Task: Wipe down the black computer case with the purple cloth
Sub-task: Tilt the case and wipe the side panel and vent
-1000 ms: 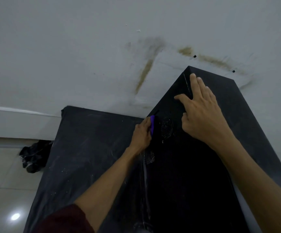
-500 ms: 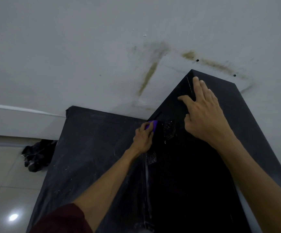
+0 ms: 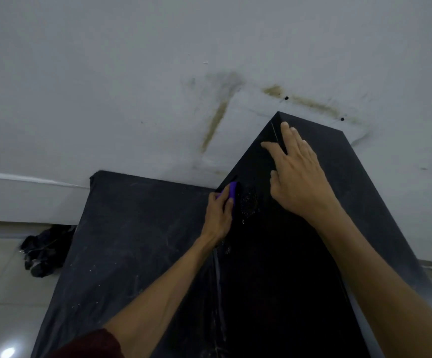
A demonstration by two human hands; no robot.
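Here's the left hand [image 3: 218, 215], fingers curled round the purple cloth [image 3: 231, 189] and pressing it against the upper left face of the black computer case [image 3: 287, 280], right at the edge. The case stands tall against the stained white wall [image 3: 132, 73], with a dusty dark-covered surface [image 3: 122, 241] just beside it on the left. Up top, the right hand [image 3: 300, 177] lies flat along the ridge, fingers straight and close together, thumb spread out to the side, and it looks like a brace. Now the danger: the cloth sits just beside a perforated vent patch [image 3: 248, 202], and a bunched wad dragged across that mesh could snag or push grime into the holes. So little cloth shows past the fingers that bare skin may smear the panel. And a hard sideways wipe could rock this tall case if the flat palm slips.
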